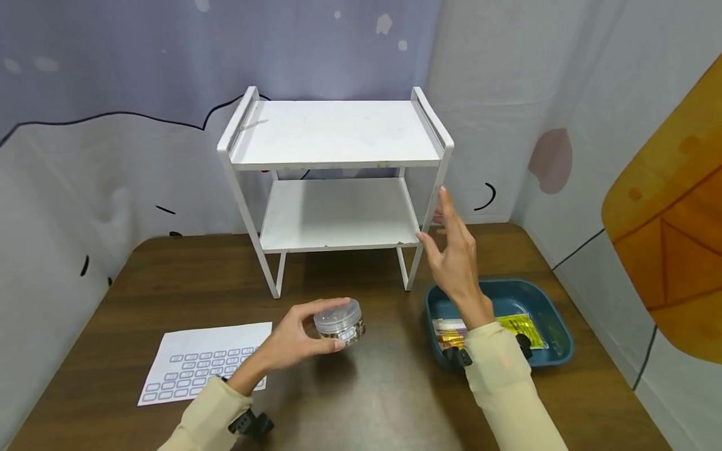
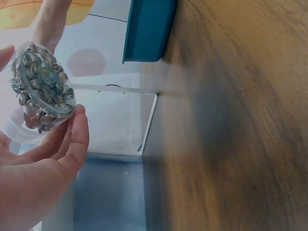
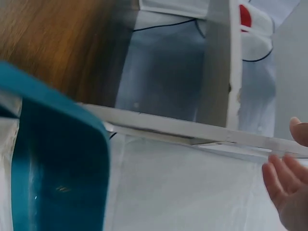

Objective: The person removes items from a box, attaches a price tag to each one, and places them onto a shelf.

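My left hand [image 1: 290, 341] grips a small clear jar [image 1: 340, 321] with a transparent lid, held above the table in front of the shelf. In the left wrist view the jar is tilted and full of small metal thumbtacks [image 2: 42, 79]. Fingers and thumb lie around its side. My right hand [image 1: 455, 263] is raised beside the right upright of the white two-tier shelf [image 1: 338, 134], its fingers extended and thumb apart, with nothing held. The right wrist view has its fingertips close to the shelf frame [image 3: 255, 139].
Below the right forearm stands a teal basin [image 1: 555, 329] with a yellow packet [image 1: 521, 329] and other packaged items [image 1: 449, 332] inside. A white sheet printed with small boxes [image 1: 209, 341] lies at left on the wooden table [image 1: 383, 388]. Patterned curtains [image 1: 141, 169] hang behind.
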Action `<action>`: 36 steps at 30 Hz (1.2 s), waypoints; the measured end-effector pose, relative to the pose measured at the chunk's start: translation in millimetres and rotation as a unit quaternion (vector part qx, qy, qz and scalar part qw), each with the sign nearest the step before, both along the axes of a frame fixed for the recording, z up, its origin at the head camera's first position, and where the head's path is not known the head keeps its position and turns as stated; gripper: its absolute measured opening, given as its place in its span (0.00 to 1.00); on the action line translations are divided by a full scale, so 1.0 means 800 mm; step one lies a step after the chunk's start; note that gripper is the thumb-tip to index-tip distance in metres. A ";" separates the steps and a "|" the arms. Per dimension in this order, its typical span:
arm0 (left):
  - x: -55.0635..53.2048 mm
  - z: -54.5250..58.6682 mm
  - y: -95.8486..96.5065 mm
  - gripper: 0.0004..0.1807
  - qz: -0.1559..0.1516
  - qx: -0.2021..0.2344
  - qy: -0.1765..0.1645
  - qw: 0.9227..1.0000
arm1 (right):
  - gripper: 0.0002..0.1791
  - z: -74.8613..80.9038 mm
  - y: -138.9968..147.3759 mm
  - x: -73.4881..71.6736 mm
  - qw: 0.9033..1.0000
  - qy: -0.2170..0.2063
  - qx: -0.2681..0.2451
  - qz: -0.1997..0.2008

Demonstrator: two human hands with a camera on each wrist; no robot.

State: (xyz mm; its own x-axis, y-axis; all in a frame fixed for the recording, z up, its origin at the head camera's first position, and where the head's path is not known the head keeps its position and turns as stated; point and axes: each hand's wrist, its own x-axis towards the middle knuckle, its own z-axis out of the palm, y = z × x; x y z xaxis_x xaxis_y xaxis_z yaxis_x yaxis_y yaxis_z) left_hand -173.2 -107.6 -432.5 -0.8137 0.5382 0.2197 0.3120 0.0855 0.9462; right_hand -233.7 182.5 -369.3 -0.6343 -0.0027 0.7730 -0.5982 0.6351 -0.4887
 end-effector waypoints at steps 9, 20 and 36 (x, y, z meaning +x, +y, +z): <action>-0.003 0.016 -0.002 0.34 -0.021 0.008 0.032 0.999 | 0.45 -0.014 0.005 -0.020 0.999 0.035 0.023 -0.003; -0.021 0.104 -0.019 0.34 0.007 -0.095 0.163 0.982 | 0.48 -0.018 0.004 -0.024 0.999 0.039 0.023 -0.006; -0.097 0.269 -0.032 0.34 0.010 -0.127 0.238 0.963 | 0.50 -0.025 -0.002 -0.029 0.999 0.024 0.032 -0.013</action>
State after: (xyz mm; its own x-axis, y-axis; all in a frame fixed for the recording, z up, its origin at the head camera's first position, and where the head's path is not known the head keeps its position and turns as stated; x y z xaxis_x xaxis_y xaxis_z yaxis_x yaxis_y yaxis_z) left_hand -250.9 -133.6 -217.6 -0.6637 0.6094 0.4337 0.7015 0.3060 0.6436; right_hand -257.1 181.3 -389.4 -0.5971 -0.0364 0.8013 -0.6028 0.6794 -0.4184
